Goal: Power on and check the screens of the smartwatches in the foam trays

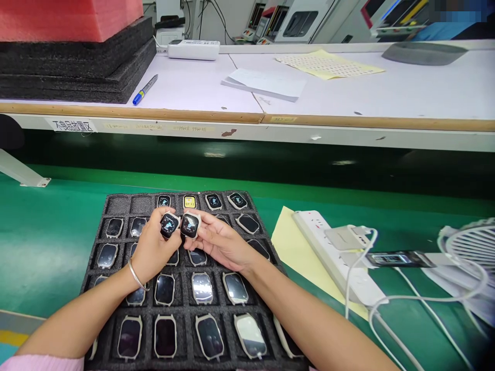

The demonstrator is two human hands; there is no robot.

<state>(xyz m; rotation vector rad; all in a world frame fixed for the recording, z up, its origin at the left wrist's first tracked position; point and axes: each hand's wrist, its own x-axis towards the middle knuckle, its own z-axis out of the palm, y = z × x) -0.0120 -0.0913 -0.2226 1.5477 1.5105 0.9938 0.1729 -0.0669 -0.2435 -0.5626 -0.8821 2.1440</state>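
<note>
My left hand, with a silver bangle at the wrist, grips a smartwatch body whose screen is lit. Close beside it, another lit smartwatch body is pinched between the thumb and fingers of my right hand. Both watches face up, side by side, above a dark foam tray. The tray's square pockets carry several more strapless watches, most with dark screens. In its far row a watch with a yellow screen sits among lit ones. My hands and forearms cover some of the pockets.
Right of the tray, a white power strip with a charger and looping cables lies on yellow paper, near a white fan. Beyond is a bench with black foam sheets, a pen and papers.
</note>
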